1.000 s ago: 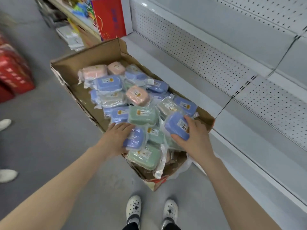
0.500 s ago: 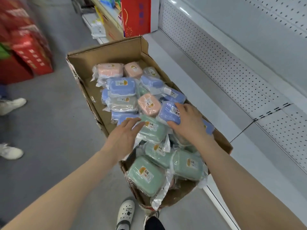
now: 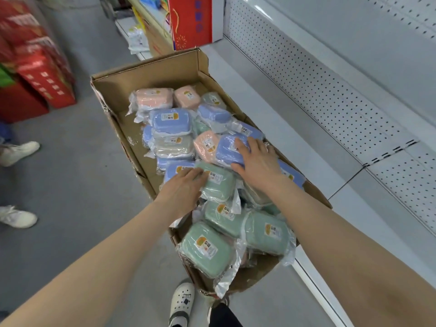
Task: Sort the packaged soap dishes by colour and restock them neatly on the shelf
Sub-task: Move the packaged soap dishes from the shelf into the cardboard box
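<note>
Grey floor (image 3: 70, 185), blurred stack of red cartons (image 3: 40, 74) at left, a bystander's white sneakers (image 3: 17, 152), red gift box (image 3: 191, 20) standing upright farther along, white clog (image 3: 182, 303) nearest.

We log | box (image 3: 151, 74): brown corrugated cardboard, matt, rough torn edges | soap dishes (image 3: 188, 253): smooth pastel plastic | film (image 3: 226, 279): clear, glossy, crinkled | labels (image 3: 206, 246): printed paper | shelf (image 3: 271, 128): white, smooth, semi-gloss | floor (image 3: 70, 166): grey, matt
</note>
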Demonstrator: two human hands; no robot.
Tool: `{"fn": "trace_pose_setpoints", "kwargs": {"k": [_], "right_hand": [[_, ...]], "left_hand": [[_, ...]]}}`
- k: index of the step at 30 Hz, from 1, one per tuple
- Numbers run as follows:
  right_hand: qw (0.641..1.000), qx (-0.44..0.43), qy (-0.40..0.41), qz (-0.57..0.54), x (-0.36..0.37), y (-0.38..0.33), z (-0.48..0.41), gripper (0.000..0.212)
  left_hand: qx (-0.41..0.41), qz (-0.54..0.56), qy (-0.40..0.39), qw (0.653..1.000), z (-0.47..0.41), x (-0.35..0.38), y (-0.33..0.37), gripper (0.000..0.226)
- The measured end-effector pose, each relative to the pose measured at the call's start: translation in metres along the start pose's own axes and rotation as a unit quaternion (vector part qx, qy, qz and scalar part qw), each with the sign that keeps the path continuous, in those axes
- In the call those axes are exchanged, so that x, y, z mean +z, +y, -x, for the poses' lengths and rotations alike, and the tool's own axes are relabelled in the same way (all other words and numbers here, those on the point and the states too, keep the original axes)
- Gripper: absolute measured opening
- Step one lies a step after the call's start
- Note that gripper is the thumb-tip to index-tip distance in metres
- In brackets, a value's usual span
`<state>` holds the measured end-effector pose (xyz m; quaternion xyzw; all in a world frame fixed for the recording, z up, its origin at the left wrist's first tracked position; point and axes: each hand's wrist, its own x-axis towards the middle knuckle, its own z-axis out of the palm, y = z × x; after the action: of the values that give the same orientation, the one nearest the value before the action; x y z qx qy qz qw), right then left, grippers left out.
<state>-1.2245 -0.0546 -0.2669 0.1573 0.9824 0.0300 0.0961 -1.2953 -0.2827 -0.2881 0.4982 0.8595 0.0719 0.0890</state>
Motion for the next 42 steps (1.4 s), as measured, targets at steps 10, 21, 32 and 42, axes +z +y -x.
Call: {"fn": "trace_pose_setpoints", "kwargs": {"k": [10, 21, 32, 42], "right_hand": [[0.995, 0.022, 0.09, 0.019, -0.051, 0.025, 0.125, 0.059], [0.955, 0.233, 0.178, 0.043, -0.042, 0.045, 0.379, 0.052], [0.876, 0.441, 0.192, 0.03, 0.019, 0.077, 0.603, 0.056], [0.829, 0.537, 0.145, 0.058, 0.055, 0.167, 0.812, 0.052]], "left_hand": [[0.116, -0.038, 0.04, 0.992, 0.01, -0.06, 0.039, 0.046], [0.378, -0.013, 0.143, 0.915, 0.034, -0.081, 0.2, 0.034], [0.555, 0.041, 0.103, 0.825, 0.079, -0.033, 0.449, 0.034], [0.648, 0.06, 0.083, 0.755, 0.123, 0.012, 0.7, 0.036]]}}
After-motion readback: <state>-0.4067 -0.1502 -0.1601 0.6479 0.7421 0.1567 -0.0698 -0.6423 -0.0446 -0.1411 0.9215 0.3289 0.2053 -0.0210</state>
